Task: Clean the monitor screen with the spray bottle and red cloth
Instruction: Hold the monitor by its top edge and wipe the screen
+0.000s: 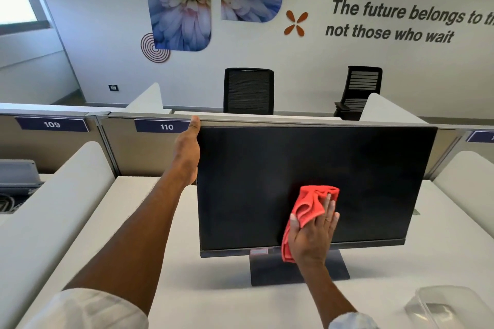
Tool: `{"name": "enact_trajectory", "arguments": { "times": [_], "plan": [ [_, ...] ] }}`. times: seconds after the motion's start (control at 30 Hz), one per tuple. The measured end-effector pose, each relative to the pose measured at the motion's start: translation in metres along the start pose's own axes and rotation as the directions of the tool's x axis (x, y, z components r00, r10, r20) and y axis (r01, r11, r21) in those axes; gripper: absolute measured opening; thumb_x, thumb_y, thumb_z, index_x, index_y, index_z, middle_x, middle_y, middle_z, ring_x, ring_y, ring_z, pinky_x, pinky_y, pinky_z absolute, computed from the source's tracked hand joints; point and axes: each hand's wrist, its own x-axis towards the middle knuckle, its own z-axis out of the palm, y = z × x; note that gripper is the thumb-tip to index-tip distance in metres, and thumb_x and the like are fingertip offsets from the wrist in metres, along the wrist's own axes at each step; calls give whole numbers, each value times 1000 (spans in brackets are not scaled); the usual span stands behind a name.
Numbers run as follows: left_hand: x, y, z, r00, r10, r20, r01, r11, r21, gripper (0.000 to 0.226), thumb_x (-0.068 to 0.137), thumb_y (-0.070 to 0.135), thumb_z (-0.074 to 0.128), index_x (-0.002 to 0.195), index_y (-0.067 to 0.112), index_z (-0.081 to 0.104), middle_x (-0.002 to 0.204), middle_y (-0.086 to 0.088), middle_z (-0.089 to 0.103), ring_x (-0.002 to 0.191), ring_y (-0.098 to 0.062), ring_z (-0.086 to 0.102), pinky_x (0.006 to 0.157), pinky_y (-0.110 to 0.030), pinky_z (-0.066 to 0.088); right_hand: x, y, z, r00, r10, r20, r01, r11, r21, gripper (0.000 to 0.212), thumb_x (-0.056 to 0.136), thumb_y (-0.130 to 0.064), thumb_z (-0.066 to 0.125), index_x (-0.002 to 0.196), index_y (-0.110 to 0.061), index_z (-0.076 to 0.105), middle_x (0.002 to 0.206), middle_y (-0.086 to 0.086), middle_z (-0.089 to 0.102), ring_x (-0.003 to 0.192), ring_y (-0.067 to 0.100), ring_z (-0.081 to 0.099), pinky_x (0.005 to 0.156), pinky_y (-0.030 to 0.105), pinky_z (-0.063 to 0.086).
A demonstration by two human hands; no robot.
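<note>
A black monitor stands on a white desk, its screen dark. My left hand grips the monitor's upper left edge, thumb at the top corner. My right hand presses a crumpled red cloth flat against the lower middle of the screen, with the cloth hanging down past the bottom bezel. At the bottom right corner sits a clear plastic thing that may be the spray bottle; I cannot tell.
The monitor's dark base rests on the desk in front of me. White curved dividers flank the desk on both sides. A low partition labelled 110 runs behind the monitor. Two black chairs stand beyond it.
</note>
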Motion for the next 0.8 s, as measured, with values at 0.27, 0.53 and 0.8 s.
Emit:
{"name": "enact_trajectory", "arguments": {
  "times": [0.27, 0.53, 0.8],
  "plan": [
    [-4, -1, -4, 999, -11, -41, 10, 1000, -12, 33, 89, 65, 47, 89, 34, 59, 93, 21, 57, 87, -3, 49, 90, -36, 31, 7, -50, 12, 981, -183, -70, 187, 981, 55, 68, 99, -48, 37, 147, -1, 34, 159, 20, 20, 149, 39, 10, 121, 52, 13],
    [-1, 0, -1, 1000, 1, -27, -2, 999, -33, 36, 88, 65, 50, 77, 38, 69, 78, 32, 57, 80, 9, 46, 90, -29, 28, -37, -119, 46, 685, -707, 174, 722, 691, -37, 61, 96, -44, 46, 150, -19, 32, 164, 9, 9, 150, 34, 11, 121, 49, 16],
    [2, -2, -3, 1000, -7, -18, 7, 1000, -11, 37, 89, 65, 47, 93, 31, 61, 100, 15, 61, 95, -7, 52, 94, -38, 34, -83, -75, 61, 529, -751, 394, 830, 554, -59, 55, 101, -46, 33, 152, -28, 24, 165, -2, 6, 152, 23, 6, 123, 42, 6]
  ]
}}
